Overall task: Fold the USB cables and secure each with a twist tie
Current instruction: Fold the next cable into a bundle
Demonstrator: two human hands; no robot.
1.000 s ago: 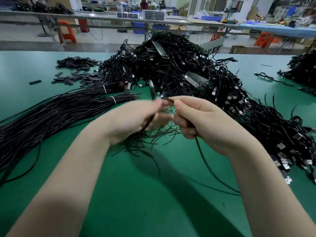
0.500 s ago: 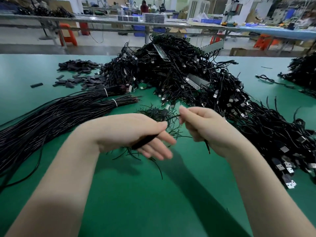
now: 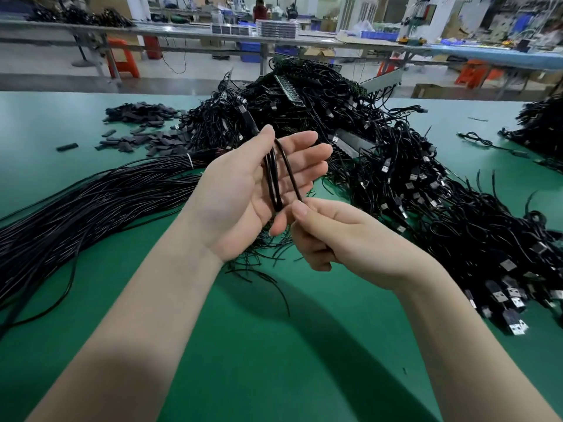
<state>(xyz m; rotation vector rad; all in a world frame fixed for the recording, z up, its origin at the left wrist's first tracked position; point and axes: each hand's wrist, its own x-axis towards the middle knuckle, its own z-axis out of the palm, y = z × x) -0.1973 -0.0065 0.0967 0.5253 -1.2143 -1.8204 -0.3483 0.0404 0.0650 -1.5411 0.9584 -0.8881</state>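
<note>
A black USB cable (image 3: 275, 178) lies folded in loops across the upturned palm of my left hand (image 3: 243, 190). The left thumb pinches the cable's upper bend against the forefinger while the other fingers stay fairly straight. Just below, my right hand (image 3: 341, 239) pinches the cable's lower run between thumb and forefinger. Under both hands a loose scatter of thin black twist ties (image 3: 259, 263) lies on the green table (image 3: 274, 345).
A big tangled heap of black USB cables (image 3: 441, 208) covers the table's middle and right. A bundle of long straight cables (image 3: 91, 205) lies on the left. Small black flat pieces (image 3: 143, 129) sit at the back left. Another cable pile (image 3: 542, 126) is far right.
My left hand has risen and turned palm up, with the cable now looped across it. My right hand has dropped below it and pinches the cable's lower part.
</note>
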